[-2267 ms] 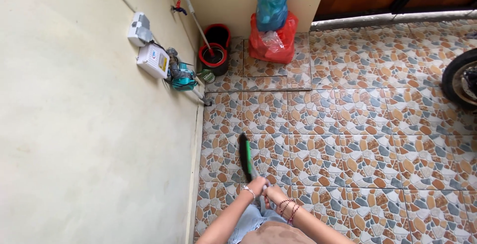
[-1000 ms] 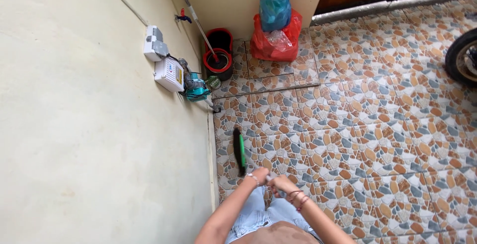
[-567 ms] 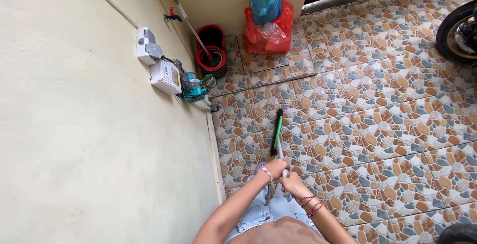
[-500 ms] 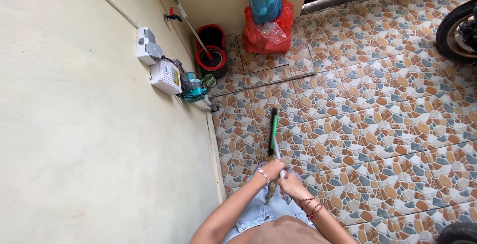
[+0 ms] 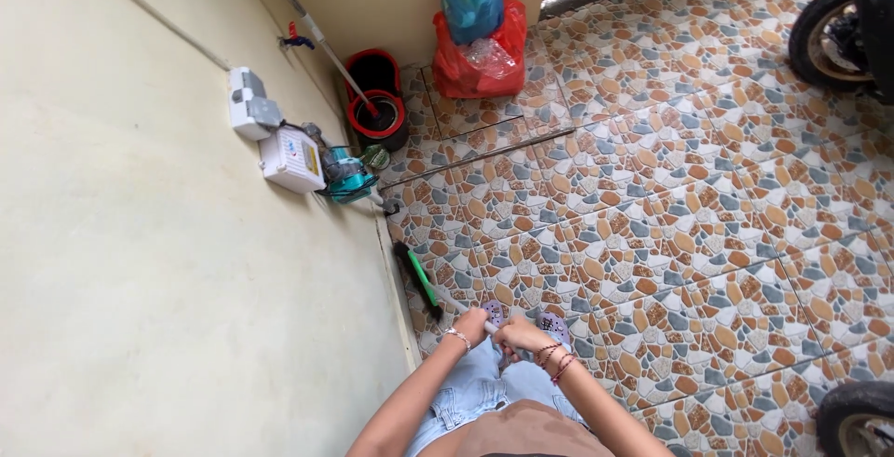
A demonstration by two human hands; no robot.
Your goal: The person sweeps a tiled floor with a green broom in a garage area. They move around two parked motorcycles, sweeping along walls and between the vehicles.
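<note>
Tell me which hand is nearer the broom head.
Left. The left hand grips the handle just behind the broom head, by the wall. The right hand holds the handle further back, on the side away from the head.

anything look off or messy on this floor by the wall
Nothing stands out. No spill shows on the tiled floor. Both hands, left hand and right hand, grip the broom, its head against the wall's base.
</note>
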